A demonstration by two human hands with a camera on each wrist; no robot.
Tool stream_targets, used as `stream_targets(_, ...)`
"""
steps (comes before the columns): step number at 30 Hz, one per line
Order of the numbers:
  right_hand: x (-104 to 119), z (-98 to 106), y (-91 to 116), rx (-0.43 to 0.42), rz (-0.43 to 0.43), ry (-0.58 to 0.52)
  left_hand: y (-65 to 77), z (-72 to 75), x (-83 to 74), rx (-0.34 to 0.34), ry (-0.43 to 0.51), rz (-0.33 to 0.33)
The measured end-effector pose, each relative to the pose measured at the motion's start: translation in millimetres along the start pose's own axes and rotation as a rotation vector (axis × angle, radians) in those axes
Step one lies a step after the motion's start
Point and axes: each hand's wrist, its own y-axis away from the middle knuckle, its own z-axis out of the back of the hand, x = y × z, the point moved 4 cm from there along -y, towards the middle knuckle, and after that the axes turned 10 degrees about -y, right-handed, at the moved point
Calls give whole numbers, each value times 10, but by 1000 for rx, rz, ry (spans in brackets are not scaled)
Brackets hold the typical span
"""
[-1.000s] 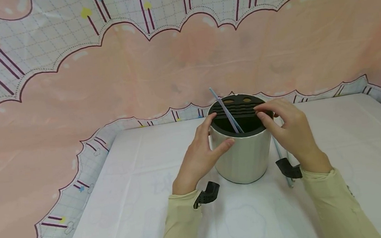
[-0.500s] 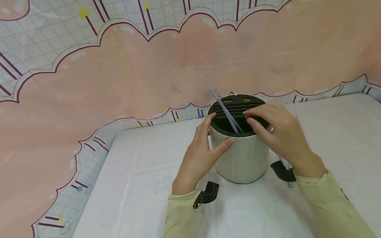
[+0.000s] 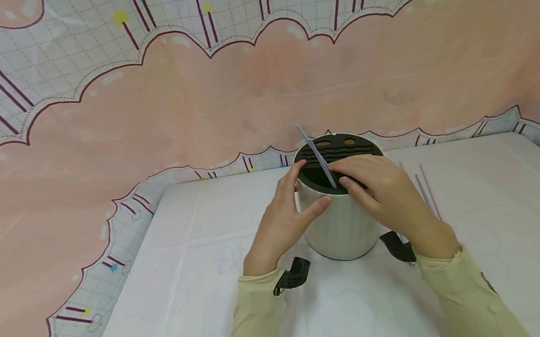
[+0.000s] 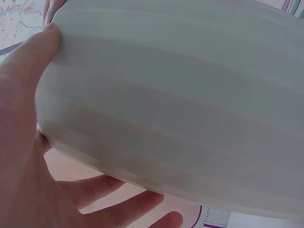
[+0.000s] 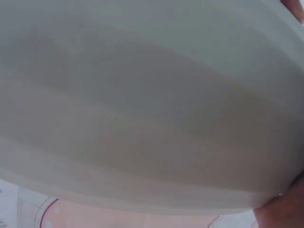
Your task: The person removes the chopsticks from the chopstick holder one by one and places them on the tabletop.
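A pale, round canister (image 3: 341, 226) with a black slotted top (image 3: 342, 153) stands upright on the table. Two round holes show at the back of its top, and a dark opening lies at the front. A thin lavender-blue stick (image 3: 314, 150) leans out of that opening. My left hand (image 3: 281, 211) grips the canister's left side, thumb on the front and fingers round the wall; its pale wall (image 4: 166, 104) fills the left wrist view. My right hand (image 3: 384, 190) is over the opening, fingertips right at the stick, with a gap between thumb and forefinger.
Several thin pastel sticks (image 3: 426, 191) lie on the white table (image 3: 209, 250) to the right of the canister, partly hidden by my right hand and wrist. A patterned peach cloth (image 3: 243, 95) hangs behind the table.
My right hand has moved left from the canister's right rim across the opening to the stick. Sticks on the table have come into view behind it. The left hand has stayed put.
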Motion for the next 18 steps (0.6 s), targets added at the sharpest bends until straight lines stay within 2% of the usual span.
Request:
stream_targets(8,56,-39,26,104,-34,65,21,-1,9,13,-12,4)
stream_targets(18,77,-47,19,54,-15,3,17,-1,9,5,-19,-12)
